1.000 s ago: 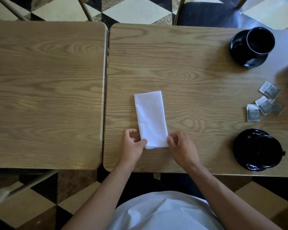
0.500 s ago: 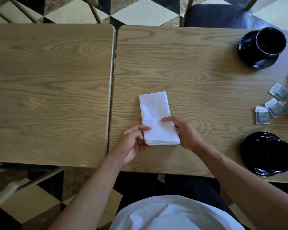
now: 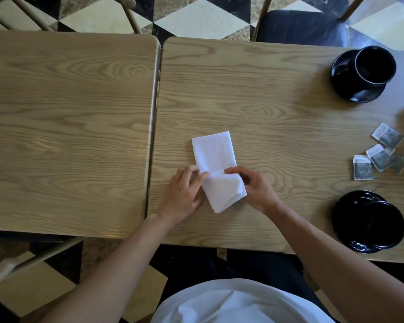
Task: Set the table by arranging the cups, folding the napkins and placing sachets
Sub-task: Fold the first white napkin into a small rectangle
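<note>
A white folded napkin [image 3: 216, 159] lies on the right-hand wooden table [image 3: 278, 108], its near end lifted and bent. My left hand [image 3: 184, 194] pinches its left edge at the middle. On the other side, my right hand [image 3: 254, 185] grips the right edge, thumb on top. Several grey sachets [image 3: 380, 155] lie in a loose group at the right. A black cup on a saucer [image 3: 364, 73] stands at the far right corner. Another black cup and saucer [image 3: 369, 220] sits near the front right edge.
A second wooden table [image 3: 68, 131] abuts on the left with a narrow gap between them. A dark-cushioned chair [image 3: 301, 26] stands behind the right table, and wooden chair frames [image 3: 21, 19] show at far left. The floor is chequered tile.
Both hands moved from the napkin's near end up to its middle and took hold of its edges. The near end has lifted and skewed to the right.
</note>
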A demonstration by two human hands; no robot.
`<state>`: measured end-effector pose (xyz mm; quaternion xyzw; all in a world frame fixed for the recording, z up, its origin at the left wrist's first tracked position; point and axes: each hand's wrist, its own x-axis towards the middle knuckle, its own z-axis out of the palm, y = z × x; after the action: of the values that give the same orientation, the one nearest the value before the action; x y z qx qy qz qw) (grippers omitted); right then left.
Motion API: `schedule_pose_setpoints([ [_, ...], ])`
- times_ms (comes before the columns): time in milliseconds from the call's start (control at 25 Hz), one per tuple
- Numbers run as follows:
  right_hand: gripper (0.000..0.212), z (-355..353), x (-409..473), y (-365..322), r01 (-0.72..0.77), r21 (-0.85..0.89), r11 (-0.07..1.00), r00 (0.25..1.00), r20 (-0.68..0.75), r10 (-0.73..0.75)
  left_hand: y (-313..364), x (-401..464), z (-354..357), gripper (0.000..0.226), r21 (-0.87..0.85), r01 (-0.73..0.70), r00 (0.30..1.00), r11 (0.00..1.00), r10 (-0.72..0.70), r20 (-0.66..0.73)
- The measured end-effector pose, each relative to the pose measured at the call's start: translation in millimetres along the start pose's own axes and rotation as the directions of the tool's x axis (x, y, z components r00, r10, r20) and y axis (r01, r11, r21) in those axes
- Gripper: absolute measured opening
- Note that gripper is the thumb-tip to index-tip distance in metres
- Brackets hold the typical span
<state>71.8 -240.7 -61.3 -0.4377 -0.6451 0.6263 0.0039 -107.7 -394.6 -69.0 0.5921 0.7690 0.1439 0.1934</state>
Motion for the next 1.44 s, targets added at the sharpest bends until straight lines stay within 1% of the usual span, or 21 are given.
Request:
schedule_pose_setpoints([
  [120,0.032,6,2,-7,-0.070,0.006,0.998,0.997,-0.022,0.070,6,-1,5,0.056,-0.022,0.003,0.997,1.000,-0.005,-0.076],
  [160,0.030,9,1,-8,-0.076,0.005,0.997,0.997,-0.023,0.076,7,-1,6,0.053,-0.063,0.017,0.994,0.998,-0.024,-0.105],
  [200,0.027,12,1,-9,-0.079,0.006,0.997,0.996,-0.032,0.079,10,0,7,0.048,-0.148,0.045,0.988,0.988,-0.066,-0.140],
  [240,0.029,14,2,-9,-0.087,0.015,0.996,0.995,-0.048,0.087,13,2,7,0.039,-0.270,0.084,0.975,0.959,-0.135,-0.177],
  [280,0.035,16,2,-10,-0.104,0.039,0.994,0.992,-0.065,0.106,14,4,6,0.029,-0.412,0.127,0.953,0.902,-0.226,-0.202],
  [320,0.042,17,3,-11,-0.132,0.084,0.988,0.988,-0.074,0.139,14,8,4,0.020,-0.550,0.184,0.921,0.815,-0.338,-0.193],
  [360,0.047,18,5,-12,-0.168,0.133,0.977,0.981,-0.070,0.178,13,11,1,0.015,-0.665,0.259,0.882,0.700,-0.453,-0.132],
  [400,0.050,17,8,-14,-0.205,0.171,0.964,0.974,-0.057,0.217,12,15,-3,0.015,-0.732,0.341,0.842,0.590,-0.538,-0.042],
  [440,0.051,16,12,-16,-0.236,0.197,0.952,0.968,-0.044,0.249,9,19,-6,0.017,-0.748,0.404,0.812,0.526,-0.583,0.029],
  [480,0.048,16,17,-18,-0.259,0.217,0.941,0.961,-0.039,0.274,6,24,-7,0.019,-0.731,0.446,0.800,0.517,-0.596,0.067],
  [600,0.037,12,31,-20,-0.297,0.220,0.929,0.946,-0.066,0.318,3,40,-11,0.025,-0.645,0.507,0.787,0.571,-0.612,0.077],
  [720,0.033,9,38,-20,-0.290,0.140,0.947,0.948,-0.092,0.305,6,50,-10,0.028,-0.549,0.545,0.781,0.634,-0.622,0.056],
  [800,0.031,7,40,-21,-0.279,0.077,0.957,0.951,-0.115,0.287,10,53,-8,0.028,-0.497,0.554,0.773,0.668,-0.634,0.009],
  [880,0.027,7,39,-22,-0.277,0.042,0.960,0.950,-0.136,0.280,15,55,-7,0.026,-0.471,0.578,0.744,0.667,-0.668,-0.034],
  [1040,0.023,8,36,-25,-0.282,-0.023,0.959,0.942,-0.196,0.272,23,57,-4,0.025,-0.487,0.621,0.684,0.614,-0.728,-0.046],
  [1120,0.027,9,34,-24,-0.283,-0.129,0.950,0.941,-0.227,0.250,25,56,-2,0.025,-0.492,0.618,0.675,0.613,-0.734,-0.067],
  [1200,0.036,10,33,-22,-0.283,-0.245,0.927,0.941,-0.257,0.220,25,55,0,0.025,-0.473,0.612,0.679,0.634,-0.728,-0.095],
  [1280,0.037,10,33,-20,-0.288,-0.293,0.912,0.941,-0.265,0.212,25,54,2,0.025,-0.415,0.603,0.705,0.681,-0.699,-0.122],
  [1360,0.038,10,33,-19,-0.292,-0.340,0.894,0.940,-0.273,0.203,26,53,6,0.026,-0.302,0.594,0.740,0.746,-0.654,-0.159],
  [1440,0.042,11,35,-20,-0.288,-0.427,0.857,0.940,-0.296,0.169,26,53,10,0.026,-0.194,0.586,0.767,0.786,-0.616,-0.178],
])
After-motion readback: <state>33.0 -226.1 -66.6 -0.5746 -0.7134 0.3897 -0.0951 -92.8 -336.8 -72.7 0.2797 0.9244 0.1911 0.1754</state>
